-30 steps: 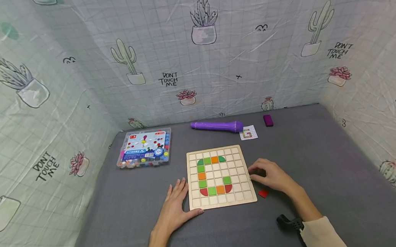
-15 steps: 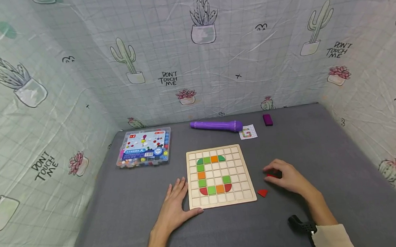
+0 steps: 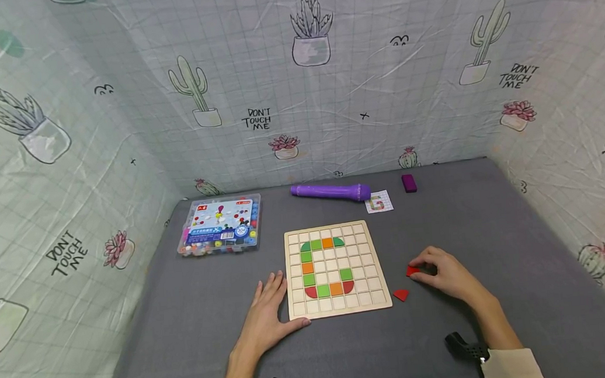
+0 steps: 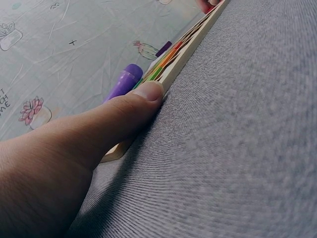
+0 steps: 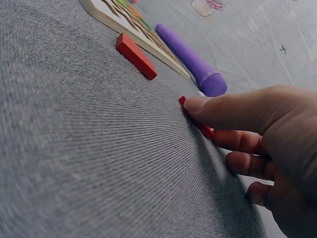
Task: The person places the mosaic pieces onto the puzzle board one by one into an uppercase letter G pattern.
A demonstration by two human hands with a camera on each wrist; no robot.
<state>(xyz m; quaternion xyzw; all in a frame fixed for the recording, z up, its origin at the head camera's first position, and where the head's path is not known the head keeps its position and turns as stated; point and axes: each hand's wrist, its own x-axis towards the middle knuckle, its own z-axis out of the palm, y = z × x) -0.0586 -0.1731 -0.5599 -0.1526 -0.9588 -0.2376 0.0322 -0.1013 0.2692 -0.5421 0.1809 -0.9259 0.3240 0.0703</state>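
Observation:
A square wooden grid board [image 3: 368, 266] lies on the grey table, with green, orange and red tiles set in several cells in a broken loop. My left hand [image 3: 263, 323] rests at its near left corner, fingers straight along the left side and thumb on the front edge. To the right of the board, my right hand [image 3: 447, 272] pinches a small red tile [image 3: 412, 270] between thumb and fingers; part of the tile is hidden. Another red tile [image 3: 401, 295], with a pointed end, lies between that hand and the board. In the right wrist view this loose tile [image 5: 136, 57] sits apart from the thumb.
A purple microphone-shaped object [image 3: 329, 192] lies behind the board, beside a small pattern card [image 3: 382, 201]. A dark purple block [image 3: 409, 183] is farther right. At the back left stands a clear plastic box [image 3: 221, 225] of colourful small parts. Patterned cloth walls surround the table.
My right hand has moved right, away from the board's right edge, and a red tile now shows in its pinch. My left hand and the board have stayed in place.

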